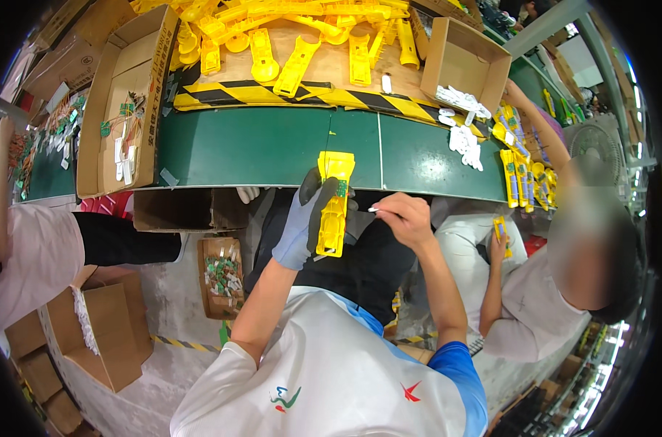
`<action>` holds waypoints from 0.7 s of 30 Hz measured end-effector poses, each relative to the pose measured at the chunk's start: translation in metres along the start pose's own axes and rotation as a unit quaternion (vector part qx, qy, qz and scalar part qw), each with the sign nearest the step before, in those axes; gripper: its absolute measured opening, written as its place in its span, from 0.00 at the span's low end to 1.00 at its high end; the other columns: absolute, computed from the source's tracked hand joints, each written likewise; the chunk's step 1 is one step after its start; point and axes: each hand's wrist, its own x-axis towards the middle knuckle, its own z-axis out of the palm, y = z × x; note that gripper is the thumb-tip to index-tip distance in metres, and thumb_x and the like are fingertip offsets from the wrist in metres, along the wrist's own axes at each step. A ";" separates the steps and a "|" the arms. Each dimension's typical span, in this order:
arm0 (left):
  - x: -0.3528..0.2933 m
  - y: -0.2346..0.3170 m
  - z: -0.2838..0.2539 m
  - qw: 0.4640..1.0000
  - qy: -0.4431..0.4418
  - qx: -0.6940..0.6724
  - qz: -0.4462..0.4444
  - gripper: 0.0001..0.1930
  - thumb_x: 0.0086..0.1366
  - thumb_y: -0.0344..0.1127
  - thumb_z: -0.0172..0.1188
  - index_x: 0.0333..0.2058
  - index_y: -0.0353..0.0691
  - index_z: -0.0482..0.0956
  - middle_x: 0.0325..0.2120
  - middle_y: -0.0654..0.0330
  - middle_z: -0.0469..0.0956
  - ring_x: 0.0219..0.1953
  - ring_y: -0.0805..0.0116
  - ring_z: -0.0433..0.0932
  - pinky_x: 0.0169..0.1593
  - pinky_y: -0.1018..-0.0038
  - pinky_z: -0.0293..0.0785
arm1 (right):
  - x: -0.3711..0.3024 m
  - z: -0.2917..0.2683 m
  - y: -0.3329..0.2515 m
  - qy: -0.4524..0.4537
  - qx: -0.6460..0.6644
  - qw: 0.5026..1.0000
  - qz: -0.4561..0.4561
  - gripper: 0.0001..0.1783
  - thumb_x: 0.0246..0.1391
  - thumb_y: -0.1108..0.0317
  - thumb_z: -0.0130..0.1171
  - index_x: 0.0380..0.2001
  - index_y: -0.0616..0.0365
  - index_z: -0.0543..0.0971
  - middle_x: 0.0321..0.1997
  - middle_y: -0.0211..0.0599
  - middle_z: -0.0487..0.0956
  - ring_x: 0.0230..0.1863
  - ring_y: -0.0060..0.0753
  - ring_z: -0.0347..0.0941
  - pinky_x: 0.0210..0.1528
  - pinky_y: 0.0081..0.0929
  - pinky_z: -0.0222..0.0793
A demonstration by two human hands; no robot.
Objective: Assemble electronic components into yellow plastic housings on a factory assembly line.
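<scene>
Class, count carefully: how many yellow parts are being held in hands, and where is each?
2 visible: one yellow part in the person's left hand, and a second yellow part in a co-worker's hand at right. Others may be hidden.

The pinched white piece [374,210] is too small to identify

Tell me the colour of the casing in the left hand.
The casing is bright yellow, best seen in the head view.
</scene>
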 end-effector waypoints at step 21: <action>-0.015 0.010 0.000 0.978 0.049 0.193 0.065 0.20 0.69 0.38 0.58 0.56 0.38 0.70 0.40 0.63 0.77 0.37 0.79 0.74 0.38 0.80 0.73 | 0.031 0.041 -0.041 0.028 0.367 0.895 0.252 0.28 0.46 0.85 0.68 0.53 0.63 0.76 0.39 0.35 0.78 0.37 0.21 0.75 0.42 0.18 0.73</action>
